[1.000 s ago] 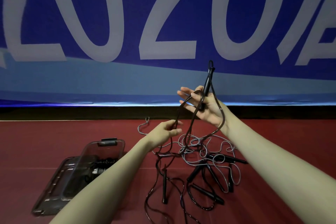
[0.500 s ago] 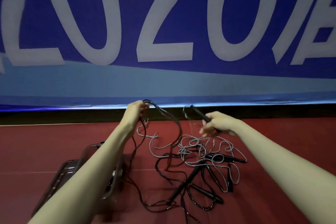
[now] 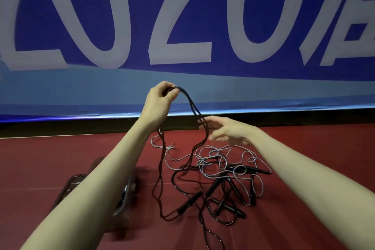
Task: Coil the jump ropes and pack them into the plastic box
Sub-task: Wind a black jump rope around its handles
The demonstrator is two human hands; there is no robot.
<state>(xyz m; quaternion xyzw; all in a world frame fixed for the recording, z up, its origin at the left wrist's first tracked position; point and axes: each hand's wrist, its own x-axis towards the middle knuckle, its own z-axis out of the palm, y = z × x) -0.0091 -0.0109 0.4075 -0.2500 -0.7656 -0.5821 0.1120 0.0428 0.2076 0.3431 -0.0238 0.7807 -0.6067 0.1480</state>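
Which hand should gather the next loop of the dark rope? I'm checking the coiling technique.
Probably the right hand: it is open, with its fingers at the hanging strands of the dark rope. The left hand already pinches the raised bend, so it is occupied as the anchor.

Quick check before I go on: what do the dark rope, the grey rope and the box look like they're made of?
Dark rope: likely PVC or rubber-coated cord, faintly glossy, draping limply from the left hand. Grey rope: matte, maybe plastic-coated, keeps springy loops. Plastic box: clear smoky plastic, see-through with shiny edges.

Sports hall: red court floor (image 3: 60, 158), banner (image 3: 182, 26)
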